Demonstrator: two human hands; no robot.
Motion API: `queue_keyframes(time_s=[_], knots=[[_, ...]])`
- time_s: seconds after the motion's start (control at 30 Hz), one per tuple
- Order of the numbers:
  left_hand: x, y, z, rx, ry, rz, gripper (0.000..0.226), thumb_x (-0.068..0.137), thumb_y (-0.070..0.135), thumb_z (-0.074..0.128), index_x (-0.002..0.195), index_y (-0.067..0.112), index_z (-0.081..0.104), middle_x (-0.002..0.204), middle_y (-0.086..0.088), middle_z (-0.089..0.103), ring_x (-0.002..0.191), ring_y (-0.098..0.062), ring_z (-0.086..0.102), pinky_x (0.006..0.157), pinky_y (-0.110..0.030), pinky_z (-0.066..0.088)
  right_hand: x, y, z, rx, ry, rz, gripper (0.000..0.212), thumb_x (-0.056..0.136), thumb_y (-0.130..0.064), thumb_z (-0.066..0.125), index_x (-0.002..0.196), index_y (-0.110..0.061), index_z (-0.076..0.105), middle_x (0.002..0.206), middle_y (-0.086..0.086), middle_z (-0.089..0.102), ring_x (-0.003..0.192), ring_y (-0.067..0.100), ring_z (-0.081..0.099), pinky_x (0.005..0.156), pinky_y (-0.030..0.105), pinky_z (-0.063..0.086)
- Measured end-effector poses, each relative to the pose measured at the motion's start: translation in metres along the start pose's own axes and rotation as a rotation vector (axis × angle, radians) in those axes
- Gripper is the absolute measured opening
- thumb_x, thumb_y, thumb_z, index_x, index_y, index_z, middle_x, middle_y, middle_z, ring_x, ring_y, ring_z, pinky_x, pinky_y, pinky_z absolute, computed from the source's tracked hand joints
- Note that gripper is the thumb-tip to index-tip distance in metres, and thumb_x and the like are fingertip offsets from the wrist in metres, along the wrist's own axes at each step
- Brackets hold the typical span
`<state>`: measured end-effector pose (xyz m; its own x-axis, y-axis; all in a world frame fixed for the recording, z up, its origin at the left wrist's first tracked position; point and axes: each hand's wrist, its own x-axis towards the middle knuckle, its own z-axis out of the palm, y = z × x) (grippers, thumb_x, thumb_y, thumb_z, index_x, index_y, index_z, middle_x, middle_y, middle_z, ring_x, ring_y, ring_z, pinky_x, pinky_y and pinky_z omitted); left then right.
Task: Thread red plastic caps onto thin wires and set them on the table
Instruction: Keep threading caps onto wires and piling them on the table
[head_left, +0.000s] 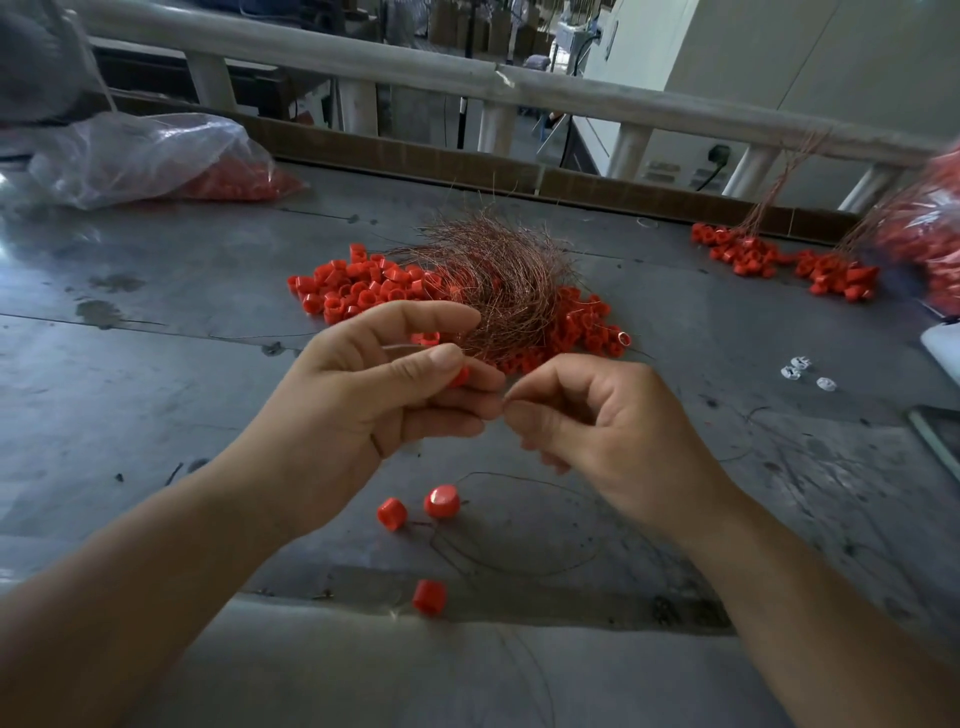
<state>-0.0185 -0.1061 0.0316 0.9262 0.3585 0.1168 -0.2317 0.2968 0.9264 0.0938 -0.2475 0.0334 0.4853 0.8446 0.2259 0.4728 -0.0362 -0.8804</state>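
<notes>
Above the metal table, the person's left hand curls its fingers around a red cap, gripping it between the thumb and a lower finger so that only a sliver of red shows; the forefinger arches loosely above. The right hand meets it fingertip to fingertip, thumb and forefinger pinched on a thin wire right at the cap, the other fingers tucked under. The wire's long axis runs roughly left to right across the view, and a short pale length of it sticks out past the left thumb, pointing left. Which way the cap's open end faces cannot be told. Just behind the hands, a tangled bundle of copper wires lies on a pile of red caps. Three loose caps lie on the table below the hands, beside a slack wire loop. At far right, strung caps rest in clusters, their wire stems pointing up and away. A clear bag of caps sits far left
</notes>
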Motion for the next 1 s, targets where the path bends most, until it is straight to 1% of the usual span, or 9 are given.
queue_keyframes(time_s=[0.07, 0.17, 0.33, 0.43, 0.5, 0.63, 0.8, 0.9, 1.0], knots=[[0.000, 0.001, -0.002, 0.002, -0.008, -0.008, 0.030, 0.061, -0.004, 0.067, 0.087, 0.010, 0.069, 0.077, -0.016, 0.071, 0.062, -0.022, 0.068, 0.051, -0.023, 0.053, 0.000, -0.003, -0.005, -0.019, 0.031, -0.018, 0.009, 0.074, -0.033, 0.062, 0.069, -0.026, 0.063, 0.054, -0.011, 0.058, 0.048, -0.001, 0.049, 0.047, 0.012, 0.039], [-0.002, 0.001, -0.003, 0.135, 0.020, 0.000, 0.029, 0.060, -0.002, 0.053, 0.073, 0.016, 0.073, 0.076, -0.006, 0.069, 0.055, -0.019, 0.065, 0.047, -0.022, 0.050, 0.001, -0.001, -0.011, -0.117, 0.047, -0.031, 0.011, 0.078, -0.021, 0.068, 0.068, -0.023, 0.066, 0.059, -0.010, 0.059, 0.055, 0.000, 0.051, 0.053, 0.013, 0.041], [-0.005, -0.009, -0.003, 0.754, 0.023, 0.009, 0.025, 0.068, -0.001, 0.070, 0.067, 0.024, 0.069, 0.068, 0.006, 0.067, 0.058, -0.011, 0.065, 0.055, -0.024, 0.055, 0.001, 0.005, -0.013, -0.357, -0.018, 0.044, 0.014, 0.077, -0.019, 0.070, 0.065, -0.024, 0.066, 0.066, -0.010, 0.055, 0.064, 0.001, 0.052, 0.059, 0.011, 0.041], [-0.006, -0.014, -0.002, 1.069, -0.010, 0.151, 0.037, 0.069, 0.001, 0.069, 0.067, 0.037, 0.062, 0.070, 0.011, 0.063, 0.067, -0.001, 0.060, 0.064, -0.015, 0.050, 0.001, 0.008, -0.013, -0.463, -0.127, 0.113, 0.018, 0.078, -0.025, 0.070, 0.063, -0.032, 0.062, 0.070, -0.012, 0.056, 0.070, -0.004, 0.053, 0.062, 0.008, 0.041], [-0.007, -0.015, 0.000, 1.185, -0.113, 0.225, 0.028, 0.070, 0.008, 0.072, 0.069, 0.035, 0.064, 0.067, 0.017, 0.059, 0.074, 0.004, 0.057, 0.066, -0.007, 0.043, 0.002, 0.009, -0.011, -0.529, -0.186, 0.130, 0.018, 0.079, -0.027, 0.069, 0.063, -0.032, 0.061, 0.071, -0.014, 0.057, 0.070, -0.005, 0.053, 0.062, 0.007, 0.040], [-0.008, -0.015, 0.000, 1.296, -0.245, 0.168, 0.002, 0.072, 0.027, 0.073, 0.074, 0.026, 0.072, 0.069, 0.022, 0.056, 0.083, 0.008, 0.052, 0.068, -0.005, 0.039, 0.002, 0.012, -0.008, -0.565, -0.237, 0.151, 0.008, 0.080, -0.027, 0.069, 0.072, -0.026, 0.068, 0.071, -0.015, 0.056, 0.068, -0.007, 0.052, 0.063, 0.006, 0.039], [-0.007, -0.010, -0.001, 1.266, -0.254, 0.137, 0.010, 0.073, 0.032, 0.067, 0.077, 0.028, 0.075, 0.075, 0.015, 0.069, 0.080, 0.001, 0.058, 0.070, -0.013, 0.044, 0.002, 0.013, -0.003, -0.558, -0.249, 0.128, 0.007, 0.080, -0.026, 0.069, 0.088, -0.025, 0.069, 0.078, -0.016, 0.058, 0.072, -0.004, 0.054, 0.067, 0.004, 0.040], [-0.007, -0.004, -0.005, 1.239, -0.278, 0.157, 0.005, 0.075, 0.024, 0.072, 0.071, 0.027, 0.074, 0.079, 0.013, 0.068, 0.074, 0.002, 0.060, 0.065, -0.008, 0.043, 0.003, 0.012, -0.001, -0.555, -0.277, 0.118, 0.009, 0.080, -0.021, 0.069, 0.089, -0.023, 0.071, 0.075, -0.018, 0.054, 0.068, -0.006, 0.052, 0.066, 0.004, 0.039], [-0.006, 0.000, -0.009, 1.234, -0.183, 0.149, 0.015, 0.072, 0.020, 0.070, 0.063, 0.031, 0.067, 0.072, 0.017, 0.062, 0.069, 0.007, 0.059, 0.059, -0.004, 0.042, 0.003, 0.012, 0.000, -0.575, -0.294, 0.110, 0.010, 0.081, -0.022, 0.069, 0.091, -0.023, 0.072, 0.076, -0.019, 0.053, 0.069, -0.005, 0.051, 0.067, 0.003, 0.039]])
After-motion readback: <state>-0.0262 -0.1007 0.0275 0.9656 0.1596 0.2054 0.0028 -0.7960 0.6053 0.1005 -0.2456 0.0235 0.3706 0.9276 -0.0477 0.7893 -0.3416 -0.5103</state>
